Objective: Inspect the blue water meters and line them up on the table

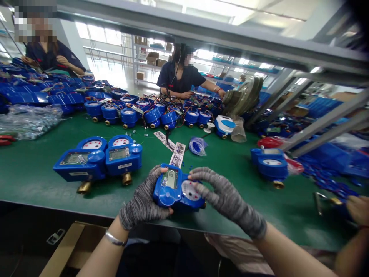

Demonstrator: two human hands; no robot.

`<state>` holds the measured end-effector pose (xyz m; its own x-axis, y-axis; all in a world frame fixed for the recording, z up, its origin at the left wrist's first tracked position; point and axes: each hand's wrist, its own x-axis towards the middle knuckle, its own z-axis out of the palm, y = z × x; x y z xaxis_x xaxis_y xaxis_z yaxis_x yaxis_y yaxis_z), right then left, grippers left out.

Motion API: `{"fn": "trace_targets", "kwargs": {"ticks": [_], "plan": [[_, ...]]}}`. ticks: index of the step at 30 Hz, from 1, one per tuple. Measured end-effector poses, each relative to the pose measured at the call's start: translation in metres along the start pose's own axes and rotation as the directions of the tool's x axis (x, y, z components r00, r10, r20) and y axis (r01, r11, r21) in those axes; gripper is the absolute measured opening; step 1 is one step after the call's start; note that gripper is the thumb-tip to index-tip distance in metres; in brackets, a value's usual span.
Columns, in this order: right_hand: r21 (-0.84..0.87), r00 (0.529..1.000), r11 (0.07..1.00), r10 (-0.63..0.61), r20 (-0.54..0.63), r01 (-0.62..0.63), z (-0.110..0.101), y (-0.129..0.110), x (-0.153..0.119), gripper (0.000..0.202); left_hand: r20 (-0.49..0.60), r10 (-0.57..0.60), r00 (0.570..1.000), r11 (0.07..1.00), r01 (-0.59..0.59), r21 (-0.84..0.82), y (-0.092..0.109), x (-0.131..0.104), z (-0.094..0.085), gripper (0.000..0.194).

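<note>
A blue water meter (170, 192) with a small grey display and a round dial is held at the table's front edge. My left hand (144, 198), in a grey fingerless glove, is closed around its display side, thumb at the near edge. Over the dial end reaches my right hand (226, 196), gloved alike, its fingers stretched out and apart, fingertips at or just above the dial; contact is hard to tell. To the left stand two similar meters, one (83, 159) beside the other (123, 154), with brass threaded ends.
Rows of blue meters with wires (129, 117) line the back of the green table (155, 148). A bagged blue ring (198, 146) and printed strips lie mid-table. Another meter (271, 163) stands right. A co-worker's hand (359, 209) is at far right; two people sit opposite.
</note>
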<state>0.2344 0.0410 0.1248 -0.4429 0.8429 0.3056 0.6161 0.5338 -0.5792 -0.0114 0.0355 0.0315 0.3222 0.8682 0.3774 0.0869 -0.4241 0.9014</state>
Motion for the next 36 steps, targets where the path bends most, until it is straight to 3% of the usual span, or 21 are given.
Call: {"fn": "trace_targets", "kwargs": {"ticks": [1,3,5,7,10,15,18,22,26,28,29,31,33,34,36], "plan": [[0.130,0.991,0.982,0.132,0.032,-0.135,-0.002,0.010,0.010,0.026,-0.001,0.001,1.000,1.000,-0.001,-0.001,0.000,0.000,0.000,0.100],[0.359,0.937,0.870,0.277,0.213,-0.339,-0.001,0.026,0.029,0.035,-0.006,0.006,1.000,1.000,-0.006,0.005,0.000,0.001,0.000,0.100],[0.500,0.871,0.734,0.264,0.414,-0.460,0.006,0.037,0.042,0.037,-0.014,0.016,1.000,1.000,-0.016,0.013,0.001,0.001,0.000,0.099],[0.555,0.839,0.660,0.228,0.494,-0.507,0.014,0.042,0.047,0.035,-0.023,0.048,0.999,0.999,-0.048,0.018,0.002,0.002,0.000,0.100],[0.582,0.818,0.601,0.240,0.522,-0.548,0.020,0.046,0.047,0.029,-0.046,0.091,0.995,0.994,-0.088,0.057,0.003,0.003,0.001,0.102],[0.619,0.739,0.417,0.248,0.627,-0.665,0.022,0.047,0.050,0.023,-0.072,0.111,0.991,0.989,-0.103,0.103,0.006,0.004,0.000,0.103],[0.619,0.708,0.358,0.223,0.670,-0.699,0.023,0.047,0.052,0.026,-0.068,0.109,0.992,0.988,-0.101,0.118,0.008,0.003,0.001,0.103],[0.638,0.707,0.308,0.240,0.665,-0.705,0.026,0.046,0.051,0.030,-0.107,0.076,0.991,0.989,-0.061,0.137,0.007,-0.002,0.008,0.097],[0.703,0.741,0.241,0.133,0.659,-0.669,0.024,0.047,0.049,0.029,-0.161,0.059,0.985,0.982,-0.028,0.189,0.004,-0.004,0.013,0.094],[0.708,0.754,0.284,0.097,0.650,-0.647,0.019,0.055,0.049,0.031,-0.160,0.072,0.984,0.982,-0.042,0.184,0.004,-0.004,0.014,0.093],[0.711,0.782,0.347,0.126,0.610,-0.611,0.016,0.062,0.049,0.032,-0.156,0.085,0.984,0.984,-0.058,0.171,0.005,-0.004,0.014,0.092],[0.633,0.874,0.606,0.289,0.390,-0.482,0.011,0.086,0.048,0.034,-0.157,0.106,0.982,0.985,-0.081,0.154,0.006,-0.005,0.015,0.090],[0.384,0.913,0.836,0.406,0.048,-0.392,0.010,0.115,0.044,0.032,-0.177,0.105,0.979,0.981,-0.073,0.181,0.007,-0.006,0.015,0.089],[0.263,0.903,0.881,0.424,-0.065,-0.394,0.012,0.130,0.041,0.030,-0.191,0.102,0.976,0.976,-0.061,0.209,0.007,-0.008,0.016,0.090],[0.111,0.885,0.897,0.441,-0.149,-0.429,0.020,0.153,0.034,0.028,-0.226,0.101,0.969,0.961,-0.037,0.274,0.006,-0.010,0.019,0.091]]}}
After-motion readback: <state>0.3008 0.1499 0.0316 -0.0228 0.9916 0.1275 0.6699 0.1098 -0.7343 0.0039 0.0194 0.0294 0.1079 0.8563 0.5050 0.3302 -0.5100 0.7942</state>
